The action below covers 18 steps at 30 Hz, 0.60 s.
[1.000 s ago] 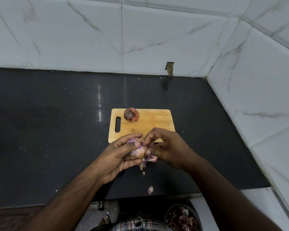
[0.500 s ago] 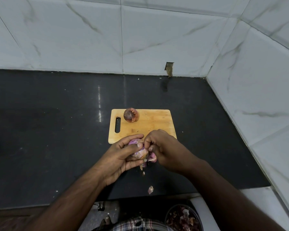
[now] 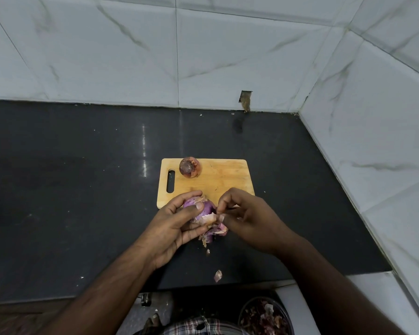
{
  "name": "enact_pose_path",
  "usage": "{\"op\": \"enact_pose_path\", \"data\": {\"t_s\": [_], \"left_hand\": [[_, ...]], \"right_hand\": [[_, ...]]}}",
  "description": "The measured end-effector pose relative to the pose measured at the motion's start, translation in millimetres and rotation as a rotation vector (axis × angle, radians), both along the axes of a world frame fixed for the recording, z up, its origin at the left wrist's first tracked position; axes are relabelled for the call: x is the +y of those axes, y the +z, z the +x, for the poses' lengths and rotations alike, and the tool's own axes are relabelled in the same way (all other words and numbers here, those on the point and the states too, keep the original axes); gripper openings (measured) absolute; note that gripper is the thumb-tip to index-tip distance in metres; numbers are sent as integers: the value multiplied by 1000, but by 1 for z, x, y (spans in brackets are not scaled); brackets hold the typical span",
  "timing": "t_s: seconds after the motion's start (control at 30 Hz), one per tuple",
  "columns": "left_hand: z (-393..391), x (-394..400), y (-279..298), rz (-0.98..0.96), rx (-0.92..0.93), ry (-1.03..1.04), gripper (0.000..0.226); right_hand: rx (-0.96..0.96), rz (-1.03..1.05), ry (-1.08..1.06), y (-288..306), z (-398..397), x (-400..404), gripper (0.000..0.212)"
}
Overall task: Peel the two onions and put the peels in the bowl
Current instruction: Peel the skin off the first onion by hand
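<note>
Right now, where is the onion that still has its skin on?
In the head view, the unpeeled onion sits on the far left part of the wooden cutting board, beside its handle slot, beyond both hands.

Both hands meet just below the centre of the frame.

The left hand (image 3: 177, 223) curls palm-up around a purple onion (image 3: 202, 209), thumb on top, its forearm running up from the lower left. The right hand (image 3: 249, 218) faces it with fingertips (image 3: 220, 210) bent in, pinching at loose peel (image 3: 209, 217), its forearm coming from the lower right.
</note>
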<state>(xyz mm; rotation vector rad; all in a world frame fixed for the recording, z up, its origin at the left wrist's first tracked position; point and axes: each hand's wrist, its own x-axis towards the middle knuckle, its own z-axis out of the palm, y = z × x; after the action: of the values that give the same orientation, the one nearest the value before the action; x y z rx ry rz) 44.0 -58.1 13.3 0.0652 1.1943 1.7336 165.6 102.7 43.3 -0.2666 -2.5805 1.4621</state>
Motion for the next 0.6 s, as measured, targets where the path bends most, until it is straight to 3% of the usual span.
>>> {"op": "enact_pose_path", "data": {"t_s": [0.1, 0.27, 0.47, 0.6], "left_hand": [[1, 0, 0, -2, 14, 18, 47], [2, 1, 1, -16, 39, 64, 48], [-4, -3, 1, -31, 37, 98, 47], [-2, -5, -1, -49, 41, 79, 53]], "right_hand": [[12, -86, -51, 2, -2, -4, 23], [10, 184, -73, 3, -8, -19, 26], [-15, 263, -29, -2, -4, -20, 30], [4, 250, -30, -13, -2, -12, 22]]}}
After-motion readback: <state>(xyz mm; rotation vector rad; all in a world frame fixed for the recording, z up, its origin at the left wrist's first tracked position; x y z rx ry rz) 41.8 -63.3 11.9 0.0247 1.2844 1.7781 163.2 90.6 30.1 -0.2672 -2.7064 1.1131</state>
